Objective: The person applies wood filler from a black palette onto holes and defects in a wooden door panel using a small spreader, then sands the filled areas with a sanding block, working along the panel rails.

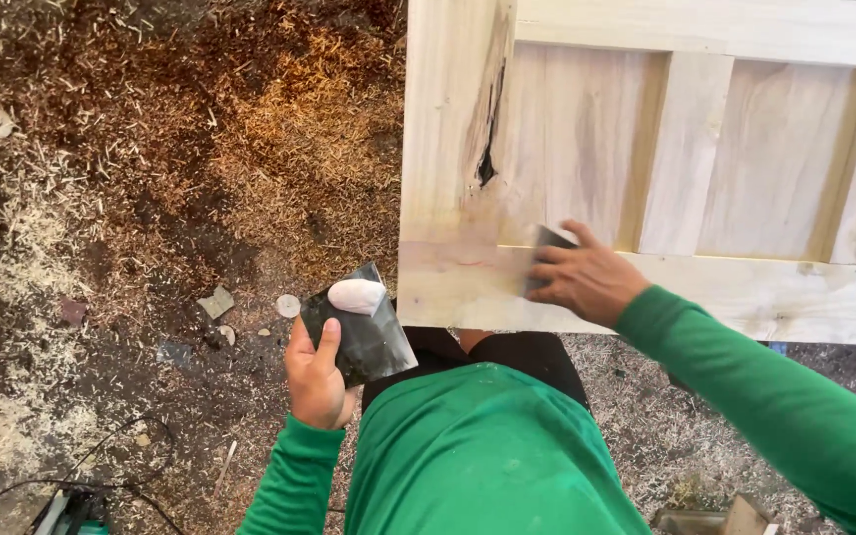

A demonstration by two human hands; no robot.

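The left hand [315, 374] gripped a dark square metal plate [364, 332] bearing a white putty lump [357, 295]. The right hand [587, 281] pressed a small dark scraper [550, 241] against the pale wooden panelled door [686, 159].

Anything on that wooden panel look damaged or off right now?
Yes. A dark, jagged crack runs down the wooden panel near its left stile, above the right hand, which presses a scraper on the rail. The left hand holds a plate bearing pale filler.
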